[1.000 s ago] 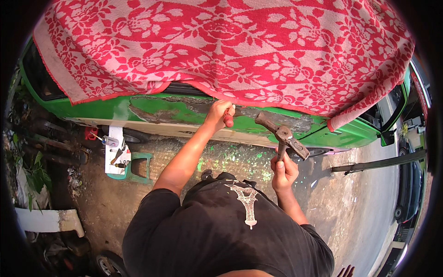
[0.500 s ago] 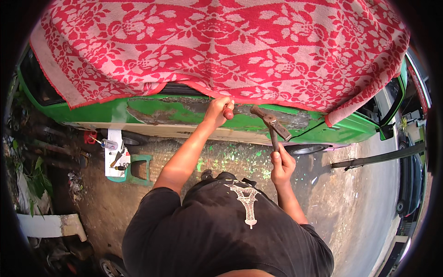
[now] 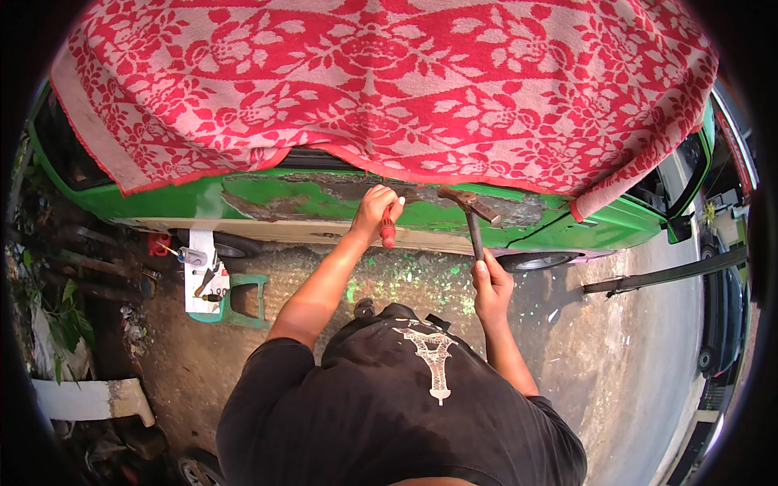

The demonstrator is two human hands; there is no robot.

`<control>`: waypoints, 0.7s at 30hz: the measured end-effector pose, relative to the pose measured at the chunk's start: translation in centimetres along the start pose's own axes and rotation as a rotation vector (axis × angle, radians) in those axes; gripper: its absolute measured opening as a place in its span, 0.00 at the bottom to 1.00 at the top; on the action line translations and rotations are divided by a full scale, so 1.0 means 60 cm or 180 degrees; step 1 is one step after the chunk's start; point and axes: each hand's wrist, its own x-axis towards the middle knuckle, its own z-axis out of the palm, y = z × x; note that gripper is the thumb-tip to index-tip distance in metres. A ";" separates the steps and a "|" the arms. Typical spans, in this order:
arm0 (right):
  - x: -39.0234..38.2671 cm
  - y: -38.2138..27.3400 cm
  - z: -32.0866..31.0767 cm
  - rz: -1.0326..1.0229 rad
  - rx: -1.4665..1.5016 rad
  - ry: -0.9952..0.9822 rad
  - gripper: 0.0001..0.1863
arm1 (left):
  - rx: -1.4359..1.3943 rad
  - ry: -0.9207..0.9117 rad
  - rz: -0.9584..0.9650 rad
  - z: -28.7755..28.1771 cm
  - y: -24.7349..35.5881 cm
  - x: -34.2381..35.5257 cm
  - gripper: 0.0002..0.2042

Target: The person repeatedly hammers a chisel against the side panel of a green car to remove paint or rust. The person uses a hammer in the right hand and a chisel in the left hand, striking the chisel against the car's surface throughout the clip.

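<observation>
Chisel and hammer at work on the stripped strip of a green car side

The left hand (image 3: 371, 212) is closed around a red-handled chisel-like tool (image 3: 388, 231), its tip hidden against the panel, while the right hand (image 3: 489, 285) is clenched low on the dark shaft of a rusty-headed metal hammer (image 3: 470, 212), whose head hangs just beside the left hand and close to the panel. Both meet at the long green metal car side panel (image 3: 324, 202), where a brown-grey bare band already runs from left of the hands to right of them (green flecks on the concrete ground (image 3: 389, 279) below suggest scraped paint). I judge the stripping partly done: green patches remain within and below the band. A red-and-white floral woven blanket (image 3: 389, 81) covers the roof above.
</observation>
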 end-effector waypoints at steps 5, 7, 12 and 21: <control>0.000 0.006 -0.004 -0.0017 -0.0012 -0.0019 0.17 | 0.0056 0.0059 0.0035 0.000 0.003 0.000 0.12; 0.000 0.004 -0.003 -0.0004 -0.0001 -0.0049 0.17 | 0.0050 0.0042 -0.0017 -0.002 -0.002 -0.007 0.12; 0.002 0.001 0.000 0.0011 -0.0091 -0.0062 0.17 | -0.0034 0.0267 0.0022 0.002 -0.001 -0.003 0.12; 0.009 0.007 -0.002 -0.0073 -0.0105 -0.0125 0.19 | -0.0120 0.0404 -0.0200 0.009 0.003 0.006 0.12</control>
